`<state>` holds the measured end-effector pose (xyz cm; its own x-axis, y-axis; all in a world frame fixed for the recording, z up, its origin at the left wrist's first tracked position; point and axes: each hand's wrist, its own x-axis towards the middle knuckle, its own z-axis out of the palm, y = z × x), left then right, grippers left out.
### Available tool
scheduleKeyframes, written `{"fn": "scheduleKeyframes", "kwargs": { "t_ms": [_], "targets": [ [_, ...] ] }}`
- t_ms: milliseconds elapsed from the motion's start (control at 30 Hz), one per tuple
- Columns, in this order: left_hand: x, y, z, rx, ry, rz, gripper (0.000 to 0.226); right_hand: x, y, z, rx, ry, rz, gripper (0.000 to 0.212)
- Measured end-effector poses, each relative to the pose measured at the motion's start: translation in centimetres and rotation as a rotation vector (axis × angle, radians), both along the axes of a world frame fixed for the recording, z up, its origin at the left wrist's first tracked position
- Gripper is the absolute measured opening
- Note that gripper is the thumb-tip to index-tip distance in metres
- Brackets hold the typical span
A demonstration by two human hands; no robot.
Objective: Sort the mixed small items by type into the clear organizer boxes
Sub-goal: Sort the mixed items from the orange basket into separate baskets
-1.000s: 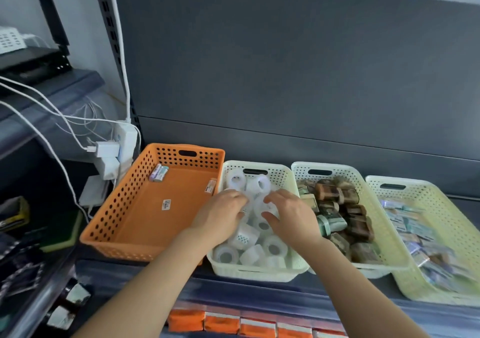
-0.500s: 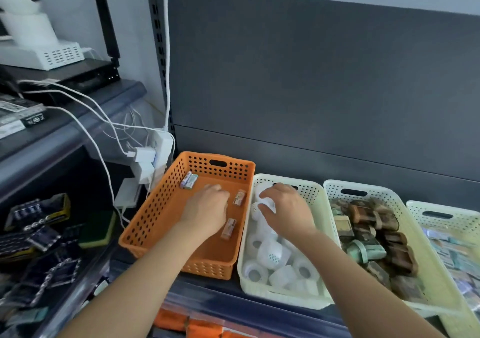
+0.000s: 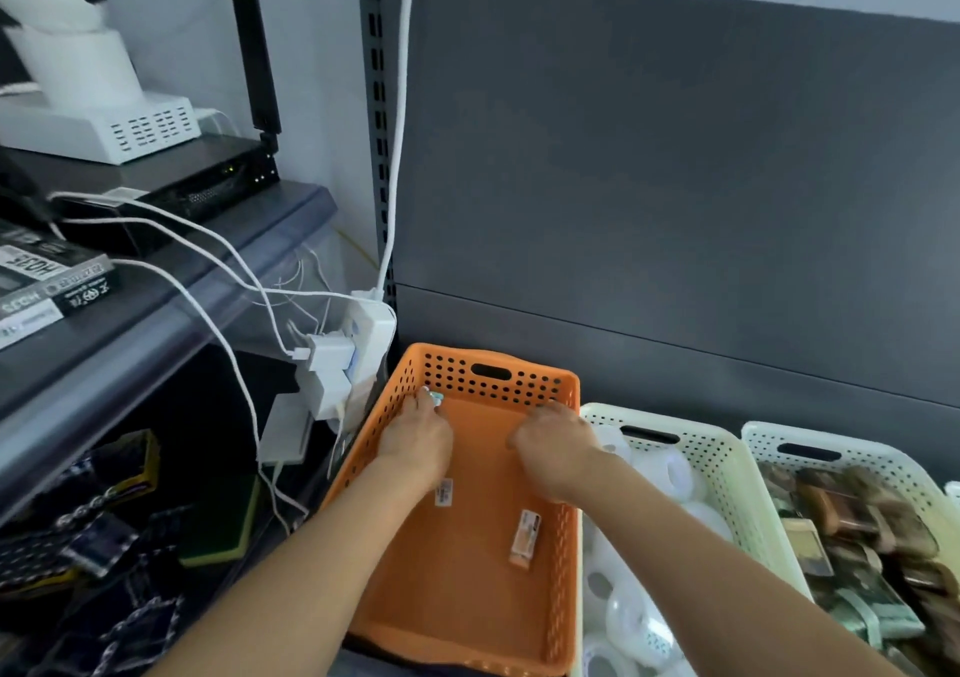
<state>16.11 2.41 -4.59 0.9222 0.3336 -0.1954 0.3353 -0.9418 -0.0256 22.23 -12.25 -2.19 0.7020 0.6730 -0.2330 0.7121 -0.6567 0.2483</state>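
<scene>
You can read only "H03S", upside down, on the black-and-white boxes (image 3: 52, 286) on the left shelf (image 3: 208, 260); labels on the small packets (image 3: 523, 538) in the orange basket (image 3: 524, 380) are too blurred.

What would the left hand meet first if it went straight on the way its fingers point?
Probably the small teal-and-white item at the fingertips of the left hand; contact is unclear. Behind it, the far wall of the orange basket.

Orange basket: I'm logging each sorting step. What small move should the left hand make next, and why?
Probably close the left hand on the small white-and-teal item and lift it: its fingertips are at that item in the far left corner of the orange basket.
</scene>
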Motion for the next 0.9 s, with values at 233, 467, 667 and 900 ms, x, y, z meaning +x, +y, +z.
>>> {"fn": "scheduleKeyframes", "kwargs": {
  "t_ms": [233,467,667,900],
  "targets": [
    [2.1,0.0,-1.7,-0.011,-0.029,-0.048,0.039,0.6,1.2,-0.4,-0.110,0.114,-0.026,0.017],
    [1.7,0.2,-1.0,-0.147,-0.129,-0.108,0.035,0.8,1.6,-0.7,-0.105,-0.006,0.178,0.013],
    [0.2,0.0,-0.5,-0.303,-0.084,-0.132,0.050,-0.2,1.4,-0.6,0.024,0.419,0.119,0.034],
    [-0.4,0.9,-0.8,-0.374,-0.061,-0.006,0.068,-1.1,0.9,-0.6,-0.241,0.330,0.180,0.071]
  ]
}}
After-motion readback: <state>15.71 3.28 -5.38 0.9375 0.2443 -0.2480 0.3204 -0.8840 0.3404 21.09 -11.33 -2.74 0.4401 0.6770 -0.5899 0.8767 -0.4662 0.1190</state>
